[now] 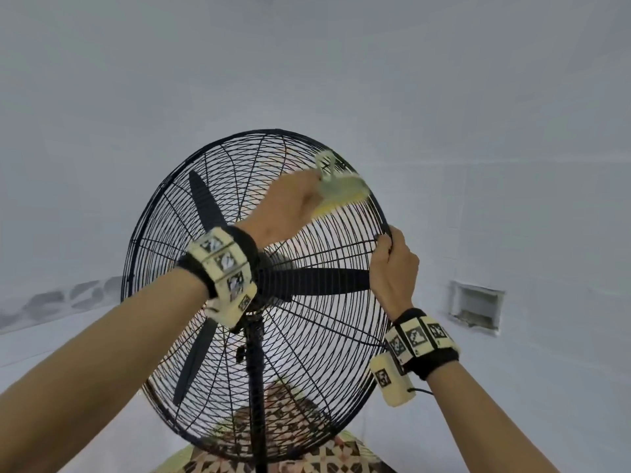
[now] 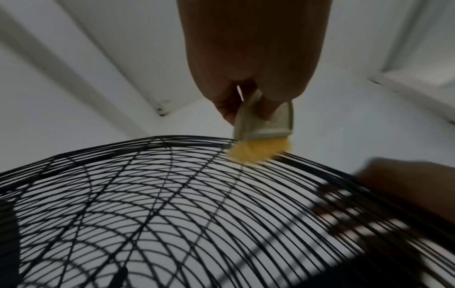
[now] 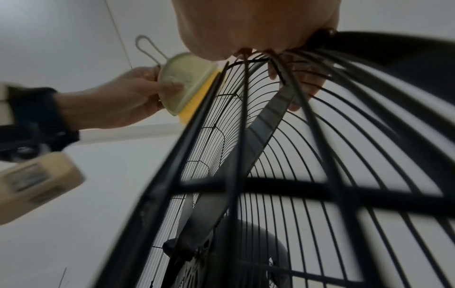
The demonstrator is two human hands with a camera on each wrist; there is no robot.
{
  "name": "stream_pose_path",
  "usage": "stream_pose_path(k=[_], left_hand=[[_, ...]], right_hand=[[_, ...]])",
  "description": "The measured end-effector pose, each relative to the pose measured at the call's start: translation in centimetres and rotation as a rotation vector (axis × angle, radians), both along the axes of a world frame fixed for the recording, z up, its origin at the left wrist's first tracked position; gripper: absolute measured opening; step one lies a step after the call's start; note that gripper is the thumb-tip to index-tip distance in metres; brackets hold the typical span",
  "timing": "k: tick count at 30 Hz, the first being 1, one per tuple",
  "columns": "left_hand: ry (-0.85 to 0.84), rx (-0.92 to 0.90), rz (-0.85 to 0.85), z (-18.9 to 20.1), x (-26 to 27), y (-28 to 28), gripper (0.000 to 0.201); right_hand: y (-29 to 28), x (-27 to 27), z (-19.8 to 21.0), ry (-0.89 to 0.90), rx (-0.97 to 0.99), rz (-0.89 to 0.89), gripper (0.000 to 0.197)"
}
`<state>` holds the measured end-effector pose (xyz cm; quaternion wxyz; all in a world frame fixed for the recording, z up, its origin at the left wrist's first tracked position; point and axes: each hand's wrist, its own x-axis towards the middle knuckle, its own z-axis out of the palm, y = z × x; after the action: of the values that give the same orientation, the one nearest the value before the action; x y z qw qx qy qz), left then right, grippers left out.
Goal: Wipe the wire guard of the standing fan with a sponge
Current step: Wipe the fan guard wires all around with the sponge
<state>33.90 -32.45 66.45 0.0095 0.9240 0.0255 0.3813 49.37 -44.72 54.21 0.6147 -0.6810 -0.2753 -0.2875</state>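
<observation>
Left hand (image 1: 290, 206) holding the sponge (image 1: 341, 191) by its pale plastic back, yellow foam pressed on the guard (image 1: 327, 322) at the upper right, just beside the rim. Right hand (image 1: 392, 264) closed around the rim on the right side, fingers hooked through the wires, probably to steady the fan (image 1: 256, 336).

Risks, as a judgement: soft foam catching on the thin wires and tearing, if pushed too hard across them. Fan tipping or turning on its pole, if the right hand lets go while the left pushes. Fingers inside the guard sitting close to a blade (image 1: 324, 279); danger only if the blades move, and here looking motionless. Sponge slipping out, the grip being only on the plastic back.

White walls on all sides, small vent (image 1: 476, 307) low at the far right. Patterned mat (image 1: 290, 448) under the fan.
</observation>
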Motion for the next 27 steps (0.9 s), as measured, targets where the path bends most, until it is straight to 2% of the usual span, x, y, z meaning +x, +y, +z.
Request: stream_pose_path(k=[2, 3, 5, 7, 8, 9, 11, 13, 14, 16, 18, 22, 24, 26, 27], left_hand=[[0.214, 0.008, -0.125, -1.6, -0.9, -0.6, 0.008], [0.224, -0.021, -0.171, -1.4, -1.2, -0.5, 0.008], [0.034, -0.086, -0.15, 0.8, -0.6, 0.5, 0.009], [-0.169, -0.082, 0.009, 3.4, 0.0, 1.6, 0.023], [-0.195, -0.061, 0.078, 3.8, 0.3, 2.0, 0.025], [-0.146, -0.044, 0.1, 3.7, 0.4, 1.9, 0.023], [0.095, -0.027, 0.01, 2.5, 0.0, 1.5, 0.013], [0.336, 0.004, -0.111, 2.0, -0.3, 0.8, 0.018], [0.356, 0.034, -0.145, 2.5, -0.2, 0.7, 0.022], [0.183, 0.076, -0.099, 4.4, 0.8, 0.7, 0.025], [-0.021, 0.088, 0.025, 5.9, 1.6, 0.8, 0.026], [-0.075, 0.13, 0.064, 5.5, 2.4, 1.0, 0.019], [-0.16, 0.151, 0.039, 4.7, 2.6, 1.0, 0.021], [-0.26, 0.099, 0.018, 4.7, 2.8, 1.0, 0.025], [-0.25, 0.087, 0.026, 4.8, 3.0, 0.9, 0.027]], right_hand=[[-0.1, 0.1, -0.2, 0.011, 0.02, -0.008, 0.035], [-0.1, 0.1, -0.3, 0.006, 0.028, -0.001, 0.034], [-0.1, -0.2, -0.4, -0.006, 0.034, 0.017, 0.034], [0.0, -0.2, -0.4, -0.008, 0.039, 0.019, 0.034], [0.0, -0.2, -0.4, -0.006, 0.039, 0.017, 0.034], [0.1, -0.1, -0.4, -0.001, 0.035, 0.016, 0.034], [0.1, 0.0, -0.3, 0.01, 0.03, 0.012, 0.034], [0.0, 0.1, -0.3, 0.009, 0.039, 0.007, 0.033], [0.0, 0.0, -0.4, 0.005, 0.04, 0.008, 0.033], [-0.1, -0.3, -0.4, -0.005, 0.026, 0.008, 0.033], [-0.1, -0.3, -0.4, -0.017, 0.02, 0.008, 0.034], [0.0, -0.1, -0.5, -0.017, 0.038, 0.016, 0.033], [0.1, -0.2, -0.6, -0.007, 0.041, 0.008, 0.033], [0.3, -0.5, -0.6, -0.017, 0.034, 0.0, 0.033], [0.3, -0.6, -0.6, -0.021, 0.029, -0.003, 0.033]])
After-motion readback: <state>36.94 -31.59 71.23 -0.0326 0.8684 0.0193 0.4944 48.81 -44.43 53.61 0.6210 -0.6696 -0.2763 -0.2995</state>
